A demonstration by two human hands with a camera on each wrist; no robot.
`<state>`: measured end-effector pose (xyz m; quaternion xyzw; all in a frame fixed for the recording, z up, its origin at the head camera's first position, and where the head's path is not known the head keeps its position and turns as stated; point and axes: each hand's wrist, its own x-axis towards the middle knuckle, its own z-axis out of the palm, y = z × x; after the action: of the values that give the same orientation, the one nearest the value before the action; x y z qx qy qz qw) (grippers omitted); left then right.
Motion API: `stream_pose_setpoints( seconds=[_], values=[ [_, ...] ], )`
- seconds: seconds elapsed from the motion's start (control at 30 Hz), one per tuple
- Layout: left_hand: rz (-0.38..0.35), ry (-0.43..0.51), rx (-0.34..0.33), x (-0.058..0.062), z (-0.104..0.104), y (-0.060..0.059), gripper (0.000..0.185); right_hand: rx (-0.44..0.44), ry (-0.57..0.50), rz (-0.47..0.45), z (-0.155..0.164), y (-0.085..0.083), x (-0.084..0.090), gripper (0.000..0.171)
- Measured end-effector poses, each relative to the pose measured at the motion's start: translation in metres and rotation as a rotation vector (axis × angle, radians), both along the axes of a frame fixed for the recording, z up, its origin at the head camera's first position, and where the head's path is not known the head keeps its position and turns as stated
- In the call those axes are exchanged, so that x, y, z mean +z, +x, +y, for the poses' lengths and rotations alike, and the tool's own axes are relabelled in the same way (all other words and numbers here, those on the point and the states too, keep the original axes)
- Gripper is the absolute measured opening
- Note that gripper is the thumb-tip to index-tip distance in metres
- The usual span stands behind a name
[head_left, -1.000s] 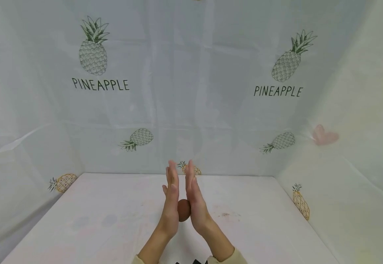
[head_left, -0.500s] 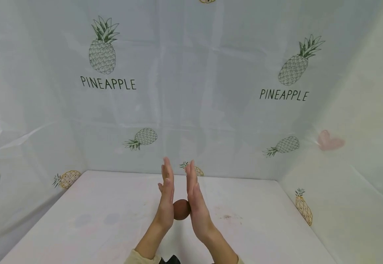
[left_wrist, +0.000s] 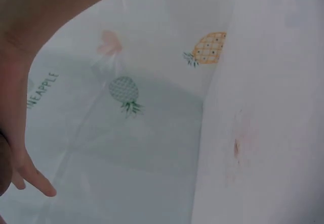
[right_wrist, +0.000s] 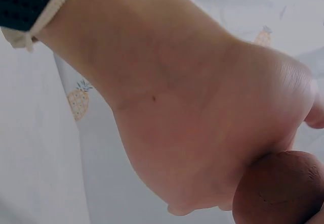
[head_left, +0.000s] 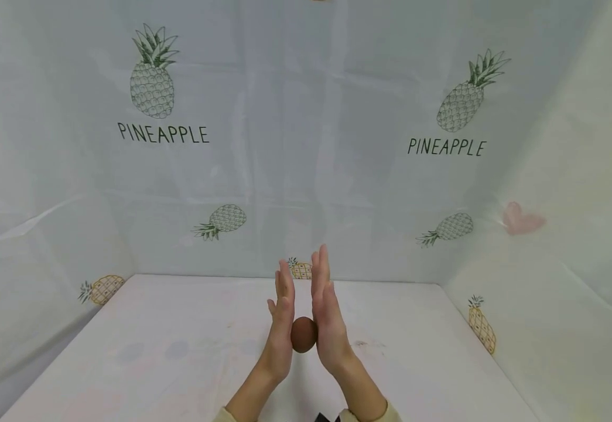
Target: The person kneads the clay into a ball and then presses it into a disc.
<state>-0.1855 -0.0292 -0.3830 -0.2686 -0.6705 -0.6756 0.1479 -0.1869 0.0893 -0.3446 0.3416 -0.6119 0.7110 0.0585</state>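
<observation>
You had the small round brown clay-like ball (head_left: 304, 334) pressed between your two flat palms, held up above the white desk (head_left: 179, 351), near its middle. Your left hand (head_left: 282, 328) stood upright with fingers straight, and your right hand (head_left: 328, 316) faced it the same way, fingers reaching a little higher; neither hand curled around the ball. From the right wrist view the ball (right_wrist: 281, 191) sat against the heel of your palm (right_wrist: 202, 133), its surface matte and faintly dented. It looked light and soft, likely to squash under pressure, so the palms at its two sides were the sensible hold. Pineapple-print plastic sheeting (head_left: 306, 146) walled the desk.
</observation>
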Motion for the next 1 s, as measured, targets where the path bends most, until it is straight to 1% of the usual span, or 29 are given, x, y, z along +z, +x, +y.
stream_pose_setpoints(
  seconds=[0.13,0.27,0.5,0.7,0.87,1.0],
  values=[
    [0.000,-0.002,-0.016,0.001,0.003,0.003,0.056,-0.007,-0.009,-0.004,0.002,-0.005,0.000,0.058],
    [0.010,-0.008,-0.018,0.003,0.003,0.006,0.057,0.004,-0.016,-0.021,0.001,-0.010,-0.002,0.060],
    [0.018,-0.002,0.011,0.006,-0.003,0.008,0.057,0.030,0.003,-0.056,-0.007,-0.016,-0.011,0.056],
    [0.004,0.027,0.011,0.011,-0.012,0.005,0.058,0.055,0.035,-0.087,-0.015,-0.012,-0.016,0.057],
    [0.011,0.044,0.032,0.013,-0.020,0.000,0.059,0.070,0.050,-0.063,-0.021,-0.006,-0.017,0.056],
    [0.017,0.039,0.057,0.013,-0.025,-0.005,0.058,0.070,0.068,-0.044,-0.023,0.001,-0.015,0.055]
  ],
)
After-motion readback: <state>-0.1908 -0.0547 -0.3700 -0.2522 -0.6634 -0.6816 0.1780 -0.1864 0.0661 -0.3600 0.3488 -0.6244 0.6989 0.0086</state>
